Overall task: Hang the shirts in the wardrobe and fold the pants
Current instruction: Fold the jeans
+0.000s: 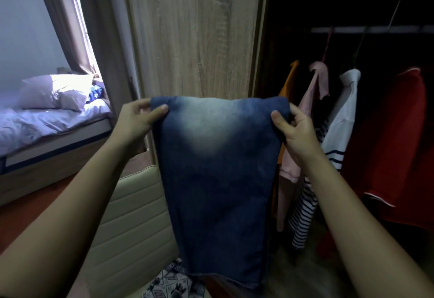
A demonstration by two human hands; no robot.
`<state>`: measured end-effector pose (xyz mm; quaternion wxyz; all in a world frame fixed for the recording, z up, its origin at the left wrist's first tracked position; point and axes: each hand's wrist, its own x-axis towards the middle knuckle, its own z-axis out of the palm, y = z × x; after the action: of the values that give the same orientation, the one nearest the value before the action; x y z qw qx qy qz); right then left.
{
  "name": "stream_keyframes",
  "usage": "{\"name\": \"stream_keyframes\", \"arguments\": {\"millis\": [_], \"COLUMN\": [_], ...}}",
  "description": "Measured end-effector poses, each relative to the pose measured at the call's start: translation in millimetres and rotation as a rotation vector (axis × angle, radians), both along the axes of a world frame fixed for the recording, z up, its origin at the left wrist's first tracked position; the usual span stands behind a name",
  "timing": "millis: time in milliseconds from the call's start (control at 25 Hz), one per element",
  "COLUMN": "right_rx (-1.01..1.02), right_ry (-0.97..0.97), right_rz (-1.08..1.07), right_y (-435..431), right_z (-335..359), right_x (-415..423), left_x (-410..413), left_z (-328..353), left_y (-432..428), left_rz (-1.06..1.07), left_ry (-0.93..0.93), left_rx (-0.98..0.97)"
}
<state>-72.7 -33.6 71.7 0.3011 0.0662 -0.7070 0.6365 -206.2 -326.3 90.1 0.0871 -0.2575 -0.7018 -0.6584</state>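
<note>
The person is holding a pair of blue jeans (218, 168) up in the air, in front of the closed wardrobe door (195, 39). The denim is doubled over, so a fold is forming the top edge and the rest is hanging straight down. The left hand (137, 119) is pinching the fold's left corner, thumb on the near face and fingers curled behind. The right hand (292, 130) is gripping the right corner the same way. The jeans are blocking part of a cream chair (131, 222). A patterned cloth (173, 281) is showing just under the hem by the chair's right edge. In the open wardrobe bay to the right, an orange shirt (290, 79), a pink shirt (314, 90), a white striped shirt (340, 119) and a red shirt (399, 133) are hanging from the rail (347, 30). A bed (47, 128) with pillows (47, 90) is sitting at far left.
</note>
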Motion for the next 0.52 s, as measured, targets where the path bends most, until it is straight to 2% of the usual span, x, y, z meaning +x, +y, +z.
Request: {"name": "stream_keyframes", "arguments": {"millis": [160,360,520], "right_rx": [0.016,0.011,0.096], "right_ry": [0.078,0.100,0.143], "right_rz": [-0.063,-0.122,-0.130], "right_y": [-5,-19,-33], "right_z": [28,33,29], "right_x": [4,2,1], "left_x": [11,17,26], "left_z": [25,26,36], "left_y": [7,25,19], "left_rz": [0.010,0.134,0.151], "left_ry": [0.152,0.202,0.276], "left_rx": [0.046,0.162,0.141]}}
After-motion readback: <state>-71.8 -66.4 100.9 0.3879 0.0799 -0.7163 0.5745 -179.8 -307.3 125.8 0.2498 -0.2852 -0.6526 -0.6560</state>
